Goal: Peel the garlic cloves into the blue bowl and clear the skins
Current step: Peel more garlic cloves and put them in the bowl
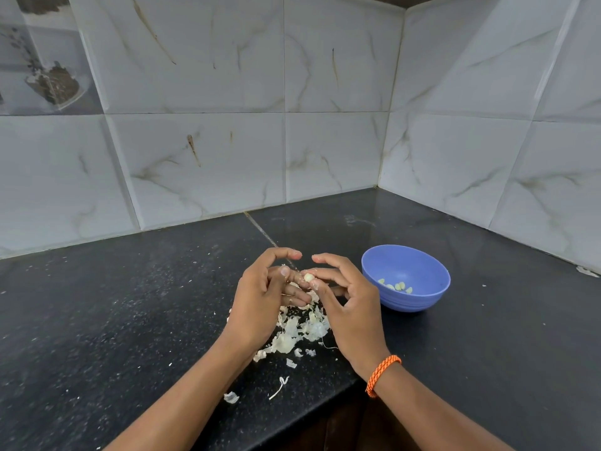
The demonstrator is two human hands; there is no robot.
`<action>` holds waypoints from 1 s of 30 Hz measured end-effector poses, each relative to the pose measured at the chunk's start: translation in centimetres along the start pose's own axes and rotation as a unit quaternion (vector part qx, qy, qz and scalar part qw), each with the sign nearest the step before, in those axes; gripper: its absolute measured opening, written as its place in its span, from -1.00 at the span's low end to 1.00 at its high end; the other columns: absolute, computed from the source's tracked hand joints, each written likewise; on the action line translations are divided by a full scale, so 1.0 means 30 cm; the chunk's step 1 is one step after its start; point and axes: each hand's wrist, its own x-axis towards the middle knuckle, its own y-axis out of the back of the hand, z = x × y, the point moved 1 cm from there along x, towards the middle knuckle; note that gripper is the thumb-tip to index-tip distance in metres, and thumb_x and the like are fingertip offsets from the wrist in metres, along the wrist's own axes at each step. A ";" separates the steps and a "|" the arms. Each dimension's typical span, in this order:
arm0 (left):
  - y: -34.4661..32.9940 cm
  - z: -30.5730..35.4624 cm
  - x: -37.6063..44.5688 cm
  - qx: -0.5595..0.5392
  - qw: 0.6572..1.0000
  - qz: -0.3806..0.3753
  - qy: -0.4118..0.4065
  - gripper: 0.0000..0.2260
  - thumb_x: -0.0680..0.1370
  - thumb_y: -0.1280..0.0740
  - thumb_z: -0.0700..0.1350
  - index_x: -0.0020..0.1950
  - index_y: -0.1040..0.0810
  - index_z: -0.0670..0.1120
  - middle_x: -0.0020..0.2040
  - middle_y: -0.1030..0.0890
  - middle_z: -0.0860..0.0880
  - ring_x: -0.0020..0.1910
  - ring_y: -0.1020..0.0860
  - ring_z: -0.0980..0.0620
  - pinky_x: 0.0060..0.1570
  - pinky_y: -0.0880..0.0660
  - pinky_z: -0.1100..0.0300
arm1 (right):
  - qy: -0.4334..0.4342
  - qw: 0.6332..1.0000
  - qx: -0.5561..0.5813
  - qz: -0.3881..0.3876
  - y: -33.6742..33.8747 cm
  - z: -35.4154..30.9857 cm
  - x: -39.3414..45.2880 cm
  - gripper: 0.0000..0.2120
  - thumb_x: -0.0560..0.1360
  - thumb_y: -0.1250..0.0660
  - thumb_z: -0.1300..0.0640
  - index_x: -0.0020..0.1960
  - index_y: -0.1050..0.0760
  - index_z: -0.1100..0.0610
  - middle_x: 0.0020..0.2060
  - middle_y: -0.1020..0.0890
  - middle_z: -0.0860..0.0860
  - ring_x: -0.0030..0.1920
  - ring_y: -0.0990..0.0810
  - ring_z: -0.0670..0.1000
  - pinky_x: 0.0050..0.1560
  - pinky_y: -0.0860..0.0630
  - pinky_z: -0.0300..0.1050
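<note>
Nearest me, I see a heap of thin, papery white garlic skins (300,330) on the speckled black stone counter (130,304). Above it my right hand (344,304) pinches a small pale garlic clove (308,277) between thumb and fingertips, while my left hand (263,297) hovers curled beside it, fingertips at the clove. I judge it light, firm and slick; best held by its ends. Beyond, the round blue plastic bowl (419,301) holds peeled cloves.
</note>
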 end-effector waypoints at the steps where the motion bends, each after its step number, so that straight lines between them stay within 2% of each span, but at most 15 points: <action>1: 0.001 -0.001 0.000 0.005 1.000 -0.003 -0.002 -0.76 0.80 -0.16 -0.26 0.32 -0.58 -0.06 -0.08 -0.75 -0.19 -0.17 -0.76 -0.22 -0.08 -0.73 -0.01 | 0.002 1.000 -0.004 0.003 0.002 0.001 0.002 -0.73 0.65 -0.43 0.18 0.32 -0.61 -0.03 0.04 -0.76 -0.21 0.17 -0.71 -0.14 0.10 -0.61 -0.26; 4: 0.004 0.002 -0.004 0.004 1.000 -0.007 0.003 -0.74 0.78 -0.19 -0.29 0.29 -0.62 -0.06 -0.02 -0.72 -0.16 -0.17 -0.75 -0.24 -0.07 -0.73 -0.10 | -0.002 1.000 -0.017 0.012 0.003 0.003 0.004 -0.78 0.68 -0.40 0.15 0.30 -0.64 -0.03 0.05 -0.76 -0.22 0.18 -0.69 -0.18 0.08 -0.56 -0.34; 7: 0.004 0.012 -0.008 0.017 1.000 -0.003 0.011 -0.85 0.69 -0.39 -0.27 0.20 -0.68 -0.08 0.01 -0.75 -0.10 -0.17 -0.76 -0.18 -0.07 -0.73 -0.13 | -0.001 0.999 -0.029 0.014 0.002 0.007 0.002 -0.79 0.71 -0.36 0.14 0.30 -0.65 -0.01 0.08 -0.75 -0.22 0.19 -0.68 -0.20 0.11 -0.57 -0.35; 11: 0.005 0.021 -0.010 0.061 0.998 0.022 -0.004 -0.87 0.55 -0.59 -0.17 0.08 -0.75 -0.08 -0.10 -0.78 -0.04 -0.21 -0.77 -0.10 -0.06 -0.75 -0.06 | 0.005 1.000 -0.025 0.012 -0.003 0.011 -0.003 -0.83 0.69 -0.37 0.18 0.22 -0.69 0.06 0.00 -0.75 -0.21 0.08 -0.74 -0.11 0.05 -0.70 -0.09; 14: 0.006 0.013 -0.011 0.072 0.996 0.041 -0.012 -0.87 0.52 -0.61 -0.15 0.06 -0.78 -0.07 -0.12 -0.79 -0.02 -0.21 -0.77 -0.06 -0.06 -0.75 -0.06 | -0.007 1.000 0.007 0.014 -0.003 -0.001 0.000 -0.93 0.64 -0.45 0.23 0.09 -0.65 0.10 -0.10 -0.76 -0.16 -0.01 -0.77 -0.08 0.00 -0.72 -0.05; 20: 0.009 0.007 -0.010 0.162 0.983 0.029 -0.083 -0.79 0.59 -0.56 -0.14 0.20 -0.79 0.07 -0.02 -0.76 0.14 -0.13 -0.76 0.03 -0.06 -0.71 -0.08 | -0.038 0.996 0.084 -0.018 0.016 -0.018 0.024 -0.79 0.63 -0.46 0.26 0.10 -0.44 0.10 -0.12 -0.79 0.06 -0.05 -0.80 0.04 0.07 -0.72 -0.01; 22: 0.014 0.004 -0.007 0.198 0.973 0.026 -0.116 -0.84 0.59 -0.55 -0.12 0.15 -0.81 0.07 -0.05 -0.74 0.16 -0.07 -0.73 0.03 -0.07 -0.68 -0.08 | -0.047 0.993 0.103 -0.025 0.016 -0.018 0.025 -0.78 0.62 -0.46 0.25 0.11 -0.42 0.12 -0.12 -0.79 0.09 -0.10 -0.79 0.08 0.03 -0.72 -0.03; 25: 0.018 0.002 -0.004 0.209 0.969 0.044 -0.123 -0.88 0.56 -0.58 -0.10 0.07 -0.82 0.07 -0.08 -0.74 0.16 -0.05 -0.72 0.03 -0.09 -0.66 -0.08 | -0.053 0.991 0.122 -0.034 0.012 -0.019 0.017 -0.79 0.63 -0.44 0.27 0.15 -0.43 0.14 -0.14 -0.79 0.09 -0.13 -0.78 0.08 -0.02 -0.69 -0.12; 30: 0.020 0.011 -0.007 0.163 0.978 0.078 -0.099 -0.87 0.48 -0.66 -0.18 -0.12 -0.80 0.04 -0.14 -0.73 0.12 -0.11 -0.71 0.02 -0.09 -0.64 0.00 | -0.050 0.987 0.146 -0.046 0.000 -0.018 0.008 -0.76 0.65 -0.42 0.26 0.28 -0.49 0.13 -0.09 -0.79 0.09 -0.02 -0.78 0.08 0.04 -0.69 -0.10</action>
